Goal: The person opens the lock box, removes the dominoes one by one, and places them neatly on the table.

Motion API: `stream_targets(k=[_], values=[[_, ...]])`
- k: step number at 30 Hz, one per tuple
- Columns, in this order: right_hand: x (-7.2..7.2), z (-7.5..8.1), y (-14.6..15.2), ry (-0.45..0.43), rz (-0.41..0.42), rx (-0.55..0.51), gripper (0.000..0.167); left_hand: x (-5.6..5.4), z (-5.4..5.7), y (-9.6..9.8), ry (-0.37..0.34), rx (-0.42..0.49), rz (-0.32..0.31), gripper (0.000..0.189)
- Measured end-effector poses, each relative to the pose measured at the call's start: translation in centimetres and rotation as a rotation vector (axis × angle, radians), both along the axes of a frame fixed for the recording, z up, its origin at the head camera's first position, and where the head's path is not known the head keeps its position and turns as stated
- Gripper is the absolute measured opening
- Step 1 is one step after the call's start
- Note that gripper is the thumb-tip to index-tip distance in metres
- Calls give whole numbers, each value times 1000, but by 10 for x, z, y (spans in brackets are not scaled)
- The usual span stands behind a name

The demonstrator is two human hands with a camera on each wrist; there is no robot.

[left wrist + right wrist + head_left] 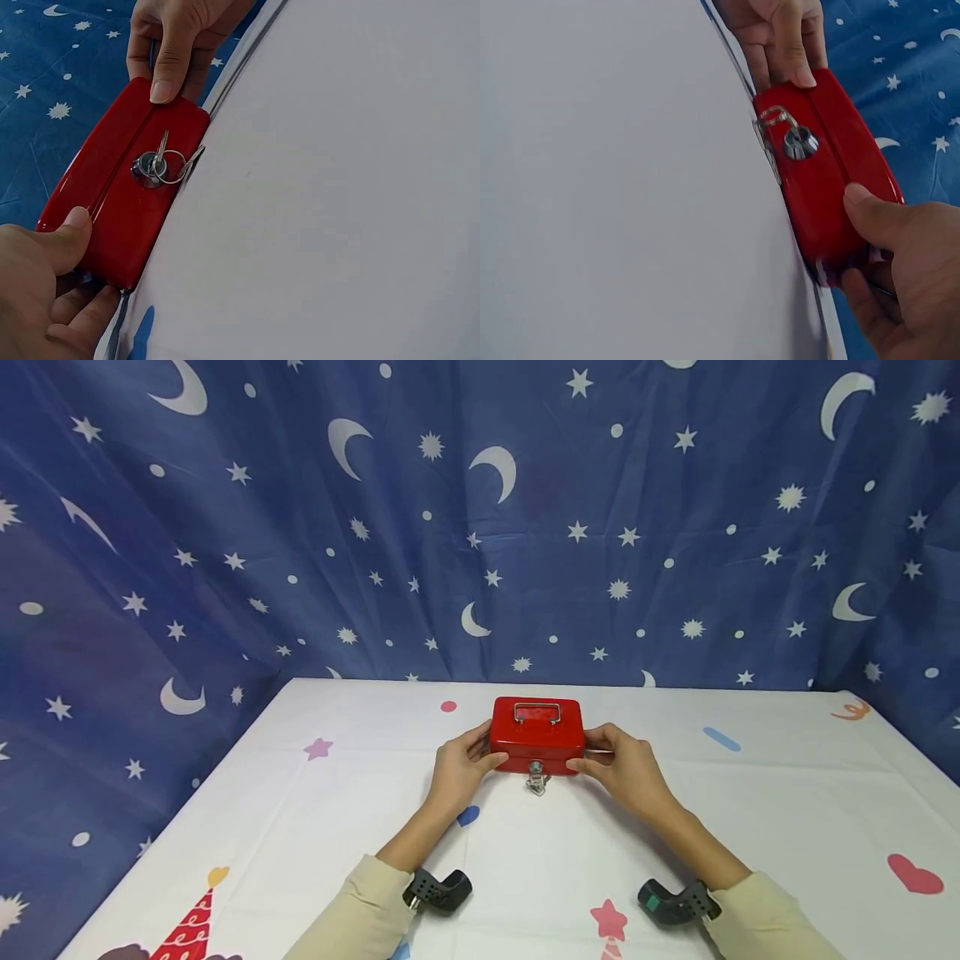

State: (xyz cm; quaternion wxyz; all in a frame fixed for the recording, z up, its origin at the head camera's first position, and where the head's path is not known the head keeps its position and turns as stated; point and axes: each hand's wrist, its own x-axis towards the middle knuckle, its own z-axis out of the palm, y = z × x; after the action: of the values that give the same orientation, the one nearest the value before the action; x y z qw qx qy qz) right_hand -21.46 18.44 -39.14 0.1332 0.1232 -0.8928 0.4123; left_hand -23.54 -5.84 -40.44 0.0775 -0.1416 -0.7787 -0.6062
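Note:
A small red metal cash box (528, 741) stands on the white table with its lid down. A thin wire handle (537, 704) lies on top. On its front, a round silver lock (148, 171) has a key in it, and a second key hangs from the ring (174, 180). My left hand (456, 770) grips the box's left end, thumb on the front face and the other fingers along the side. Opposite it, my right hand (628, 770) holds the right end the same way. Some fingertips are hidden behind the box.
The white tablecloth (360, 827) carries printed hearts, stars and a party hat. Behind the table's far edge hangs a blue curtain (555, 577) with moons and stars. A black wrist camera (442, 891) is strapped to the left wrist, another camera (675, 903) to the right.

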Motion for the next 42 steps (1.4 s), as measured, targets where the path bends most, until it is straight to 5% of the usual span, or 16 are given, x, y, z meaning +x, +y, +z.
stream_targets(k=[22,42], values=[[1,2,-7,49,-54,-11,38,0,0,0,29,-2,33,58],[4,16,-6,59,-52,32,38,1,1,0,165,5,64,52]])
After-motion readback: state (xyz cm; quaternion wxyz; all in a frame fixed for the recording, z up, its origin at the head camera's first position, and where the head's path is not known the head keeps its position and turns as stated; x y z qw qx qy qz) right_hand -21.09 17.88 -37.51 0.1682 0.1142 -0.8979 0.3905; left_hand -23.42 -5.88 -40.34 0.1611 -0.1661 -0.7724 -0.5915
